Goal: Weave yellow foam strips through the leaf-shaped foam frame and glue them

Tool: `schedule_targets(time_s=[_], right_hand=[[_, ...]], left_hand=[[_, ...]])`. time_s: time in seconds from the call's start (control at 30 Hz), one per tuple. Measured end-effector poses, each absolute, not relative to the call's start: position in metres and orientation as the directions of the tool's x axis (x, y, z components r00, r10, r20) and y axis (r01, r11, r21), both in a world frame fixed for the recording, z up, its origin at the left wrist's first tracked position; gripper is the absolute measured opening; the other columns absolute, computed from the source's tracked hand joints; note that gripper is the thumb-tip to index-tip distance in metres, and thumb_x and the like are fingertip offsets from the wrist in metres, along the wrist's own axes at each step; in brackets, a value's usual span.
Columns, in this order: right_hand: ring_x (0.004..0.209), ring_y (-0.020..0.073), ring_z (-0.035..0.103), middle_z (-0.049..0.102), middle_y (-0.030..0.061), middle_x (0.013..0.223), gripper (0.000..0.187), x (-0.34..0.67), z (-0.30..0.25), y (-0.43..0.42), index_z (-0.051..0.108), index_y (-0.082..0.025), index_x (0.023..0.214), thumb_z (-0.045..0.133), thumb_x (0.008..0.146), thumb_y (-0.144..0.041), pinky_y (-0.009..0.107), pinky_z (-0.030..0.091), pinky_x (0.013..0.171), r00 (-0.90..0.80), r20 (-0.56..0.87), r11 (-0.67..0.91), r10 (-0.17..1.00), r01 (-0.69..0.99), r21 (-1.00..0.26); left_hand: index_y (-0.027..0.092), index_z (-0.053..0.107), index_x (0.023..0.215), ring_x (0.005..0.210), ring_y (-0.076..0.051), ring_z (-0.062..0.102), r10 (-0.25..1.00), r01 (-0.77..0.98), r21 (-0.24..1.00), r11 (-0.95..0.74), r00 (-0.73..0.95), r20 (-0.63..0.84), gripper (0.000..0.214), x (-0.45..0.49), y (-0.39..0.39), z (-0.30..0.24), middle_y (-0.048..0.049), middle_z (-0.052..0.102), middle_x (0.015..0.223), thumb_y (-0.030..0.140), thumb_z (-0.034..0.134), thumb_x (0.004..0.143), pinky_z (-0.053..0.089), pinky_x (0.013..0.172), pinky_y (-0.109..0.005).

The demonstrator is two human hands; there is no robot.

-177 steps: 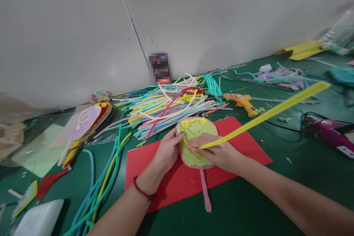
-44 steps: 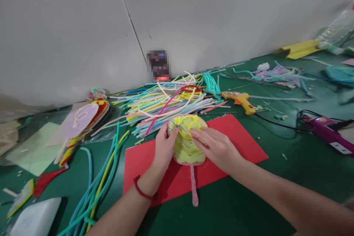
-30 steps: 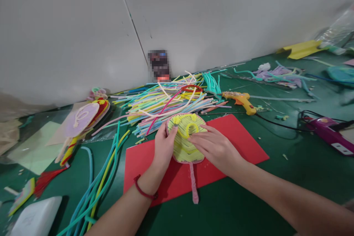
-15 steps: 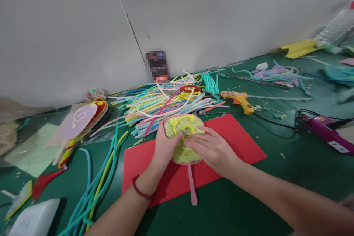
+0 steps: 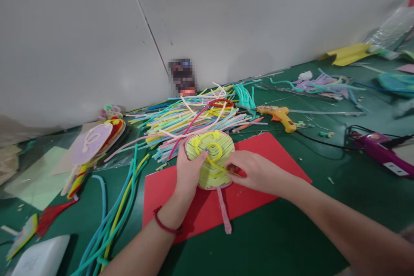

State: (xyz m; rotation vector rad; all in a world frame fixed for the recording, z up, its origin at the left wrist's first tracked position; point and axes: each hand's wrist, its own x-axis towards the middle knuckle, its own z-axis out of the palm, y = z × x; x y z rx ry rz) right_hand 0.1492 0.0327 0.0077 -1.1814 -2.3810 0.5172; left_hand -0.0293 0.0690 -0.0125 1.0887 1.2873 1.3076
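Note:
A small round fan (image 5: 207,179) with a yellow-green striped face, a pink rim and a pink handle is held up over a red sheet (image 5: 274,155). My left hand (image 5: 189,166) grips its left edge, the thumb pressing on the face. On the face lies a bright yellow pipe cleaner (image 5: 220,151), curled into a loop, with its tail running to the lower right. My right hand (image 5: 250,170) pinches that tail near the fan's right edge. More bright yellow pieces sit along the top of the face.
Behind the fan lies a heap of coloured pipe cleaners (image 5: 181,125). A yellow glue gun (image 5: 281,116) rests to the right, its cord leading toward a purple power strip (image 5: 384,153). Finished fans (image 5: 93,140) lie at left, near long green and blue strands (image 5: 124,198).
My right hand has drawn back to the right and down from the fan's middle, with the yellow tail in its fingers. The loop is now in plain sight. The fan has shifted slightly left.

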Motion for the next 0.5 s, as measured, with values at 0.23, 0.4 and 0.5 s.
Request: schedule_targets(time_s=[0.23, 0.4, 0.5], right_hand=[[0.083, 0.0136, 0.059, 0.064, 0.0047, 0.091, 0.019, 0.1525, 0.0045, 0.0370, 0.063, -0.019, 0.090, 0.044, 0.087, -0.020, 0.026, 0.046, 0.074, -0.628, 0.321, 0.697, 0.709, 0.557, -0.452], [0.088, 0.0146, 0.057, 0.062, 0.0052, 0.096, 0.022, 0.1529, 0.0033, 0.0359, 0.063, -0.019, 0.091, 0.041, 0.088, -0.019, 0.029, 0.046, 0.079, -0.669, 0.295, 0.718, 0.682, 0.535, -0.445], [0.092, 0.0150, 0.056, 0.060, 0.0056, 0.099, 0.018, 0.1551, 0.0108, 0.0354, 0.060, -0.020, 0.096, 0.045, 0.086, -0.021, 0.030, 0.045, 0.082, -0.656, 0.227, 0.658, 0.719, 0.539, -0.526]], left_hand=[[0.018, 0.048, 0.110, 0.095, -0.021, 0.059, 0.991, -0.022, 1.000, 0.001, -0.135, -0.004, 0.053, -0.0298, 0.0697, -0.0125, -0.0078, 0.059, 0.106, 0.022, 0.067, 0.060, 0.049, 0.082, -0.036], [0.018, 0.049, 0.110, 0.096, -0.021, 0.059, 0.991, -0.017, 1.000, 0.002, -0.136, -0.005, 0.053, -0.0297, 0.0691, -0.0119, -0.0076, 0.059, 0.108, 0.020, 0.066, 0.060, 0.049, 0.082, -0.035], [0.019, 0.048, 0.110, 0.094, -0.020, 0.059, 0.991, -0.023, 1.000, 0.008, -0.131, -0.011, 0.053, -0.0293, 0.0684, -0.0106, -0.0075, 0.060, 0.106, 0.021, 0.066, 0.061, 0.050, 0.080, -0.035]])
